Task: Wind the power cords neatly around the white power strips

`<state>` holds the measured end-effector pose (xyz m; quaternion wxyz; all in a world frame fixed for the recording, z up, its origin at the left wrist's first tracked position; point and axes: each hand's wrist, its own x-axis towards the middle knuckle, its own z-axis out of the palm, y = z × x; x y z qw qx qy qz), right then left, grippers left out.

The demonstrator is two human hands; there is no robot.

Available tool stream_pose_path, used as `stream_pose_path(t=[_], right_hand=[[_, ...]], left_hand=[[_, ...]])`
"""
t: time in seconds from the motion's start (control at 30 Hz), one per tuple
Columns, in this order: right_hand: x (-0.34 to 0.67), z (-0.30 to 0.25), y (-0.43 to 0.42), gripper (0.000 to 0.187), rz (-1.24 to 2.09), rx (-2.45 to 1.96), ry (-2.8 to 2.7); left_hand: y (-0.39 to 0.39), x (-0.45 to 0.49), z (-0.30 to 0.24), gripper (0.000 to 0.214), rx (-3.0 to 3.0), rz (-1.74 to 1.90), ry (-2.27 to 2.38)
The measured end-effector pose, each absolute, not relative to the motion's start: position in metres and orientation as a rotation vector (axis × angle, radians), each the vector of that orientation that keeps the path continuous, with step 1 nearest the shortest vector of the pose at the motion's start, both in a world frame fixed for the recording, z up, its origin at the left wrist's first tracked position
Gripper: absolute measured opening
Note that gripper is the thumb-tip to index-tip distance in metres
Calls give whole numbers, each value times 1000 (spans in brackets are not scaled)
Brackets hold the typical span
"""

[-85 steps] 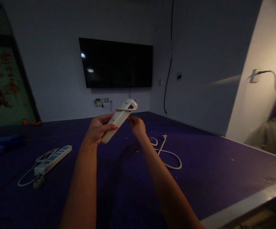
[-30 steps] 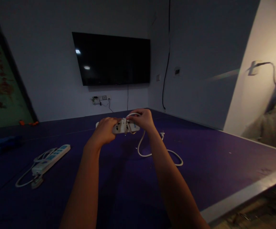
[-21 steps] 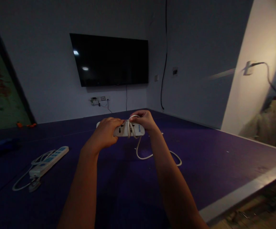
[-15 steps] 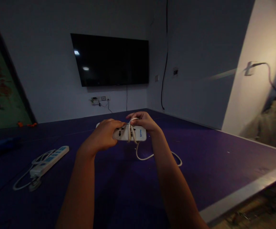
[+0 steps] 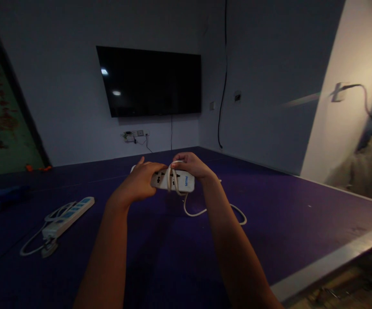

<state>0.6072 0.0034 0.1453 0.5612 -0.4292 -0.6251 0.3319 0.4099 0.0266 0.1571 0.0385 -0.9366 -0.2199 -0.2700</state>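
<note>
A white power strip [image 5: 188, 183] with a blue brand name is held up above the purple surface, its socket face turned toward me. My left hand [image 5: 142, 179] is closed around its left part and hides much of it. Near its right part, my right hand [image 5: 190, 164] pinches the white cord [image 5: 169, 181], which loops around the strip's body. From the strip the cord hangs down, passes behind my right forearm and curves out on the purple surface to its right.
A second power strip [image 5: 68, 218], with blue sockets and a coiled cord, lies at the left. Blue fabric [image 5: 4, 194] is farther left. A television [image 5: 153, 83] hangs on the back wall above wall sockets [image 5: 134, 135]. The purple surface [image 5: 279, 214] has a pale edge at the right.
The strip has tilted slightly, its right end moving a little left and down. My right fingers have shifted left with the cord loop, and a left finger has lifted.
</note>
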Motion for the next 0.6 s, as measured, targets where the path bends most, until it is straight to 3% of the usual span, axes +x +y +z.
stream_pose_path(t=[0.6], right_hand=[[613,145,2,35,841,-914,-1362]], left_hand=[[26,422,154,65,-2694,-970,-603]])
